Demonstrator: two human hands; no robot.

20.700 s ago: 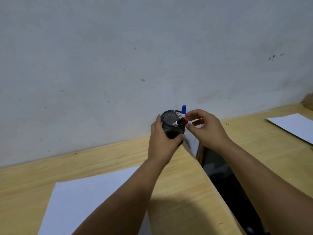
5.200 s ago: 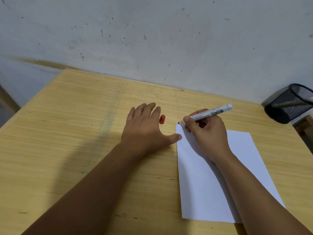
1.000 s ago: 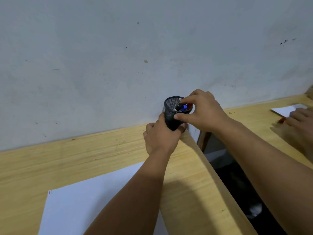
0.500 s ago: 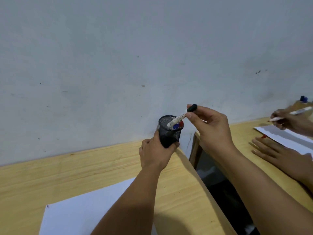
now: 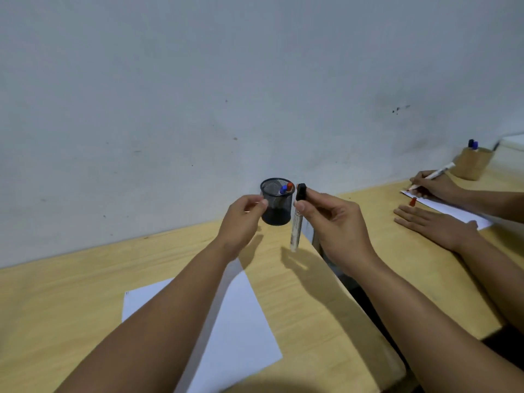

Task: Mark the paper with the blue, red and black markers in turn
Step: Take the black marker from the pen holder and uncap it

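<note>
My right hand (image 5: 337,225) holds the black marker (image 5: 296,222) upright by its black cap, white barrel hanging down, just right of the black mesh pen cup (image 5: 276,202). The cup stands at the wall on the wooden desk (image 5: 85,285). Inside it the blue marker (image 5: 283,190) and red marker (image 5: 289,186) show their caps. My left hand (image 5: 241,222) hovers just left of the cup with fingers apart, holding nothing. The white paper (image 5: 241,321) lies on the desk under my left forearm, with a tiny mark at its far left corner.
A dark gap (image 5: 365,302) separates my desk from the neighbouring desk (image 5: 425,259) on the right. There another person's hand (image 5: 431,185) writes with a marker on a sheet (image 5: 453,211), the other hand (image 5: 433,225) flat beside a red cap (image 5: 413,201). A brown pen holder (image 5: 473,163) stands behind.
My right hand has drawn the black marker fully out of the cup and turned it vertical. My left hand has let go of the cup and opened.
</note>
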